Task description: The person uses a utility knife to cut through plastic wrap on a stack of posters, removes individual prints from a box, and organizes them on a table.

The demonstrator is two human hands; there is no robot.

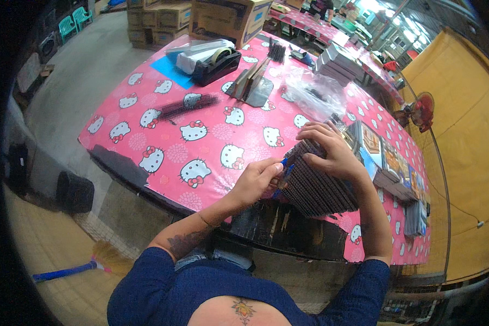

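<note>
Close in front of me, a thick row of spiral-bound books (pixel 320 190) leans on the pink table, their dark coil edges turned up. My left hand (pixel 256 178) is closed at the row's left end, thumb and fingers pinching a small blue thing (pixel 284 162); its kind is mostly hidden by the fingers. Across the far end of the coils lies my right hand (pixel 331 148), fingers and thumb bent over the bound edges and gripping them. Its fingertips touch the books near the left hand.
On the table (pixel 201 146) lie loose black coils (pixel 189 107), a black tape dispenser (pixel 217 68), a metal stand (pixel 259 91) and a clear plastic bag (pixel 315 98). Stacked books (pixel 388 160) line the right side. A cardboard box (pixel 223 24) stands at the back. A red fan (pixel 422 111) is beyond.
</note>
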